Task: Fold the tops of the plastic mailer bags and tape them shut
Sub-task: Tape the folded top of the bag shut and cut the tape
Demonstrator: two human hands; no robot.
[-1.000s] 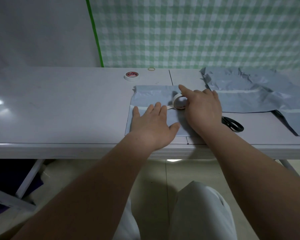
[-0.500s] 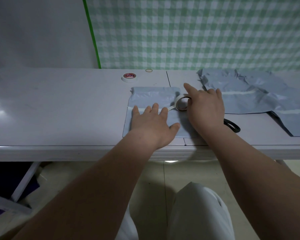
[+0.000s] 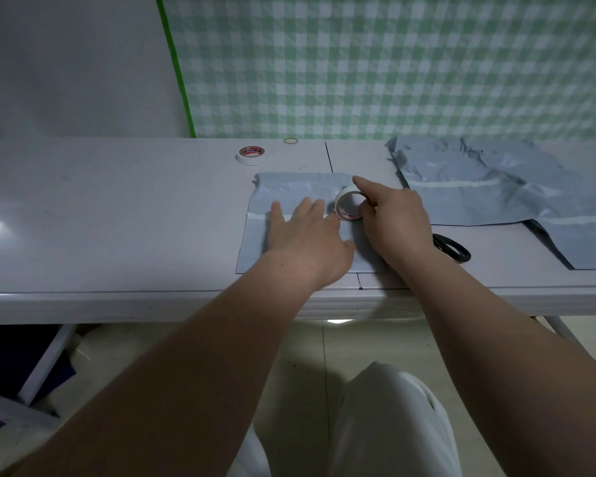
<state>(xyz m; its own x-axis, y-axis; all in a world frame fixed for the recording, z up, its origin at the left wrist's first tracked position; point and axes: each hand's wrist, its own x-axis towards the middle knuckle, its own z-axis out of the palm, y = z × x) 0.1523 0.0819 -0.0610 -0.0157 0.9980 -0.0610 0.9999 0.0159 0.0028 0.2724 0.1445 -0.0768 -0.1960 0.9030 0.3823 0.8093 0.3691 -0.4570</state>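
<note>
A grey-blue plastic mailer bag (image 3: 296,187) lies flat on the white table (image 3: 117,218), its top folded down with a pale strip across the fold. My left hand (image 3: 307,232) presses flat on the bag, fingers straight. My right hand (image 3: 393,222) grips a white tape roll (image 3: 349,206) standing on edge over the bag, index finger stretched over its top. Tape between roll and bag is hidden by my left fingers.
A second tape roll (image 3: 252,155) and a yellow rubber band (image 3: 290,140) lie at the back of the table. A crumpled pile of grey mailer bags (image 3: 479,184) covers the right side. Black scissors (image 3: 453,247) lie just right of my right wrist.
The head camera tilted, so the view shifted. My right hand has held the roll throughout and tipped it more upright; my left hand stays pressed on the bag.
</note>
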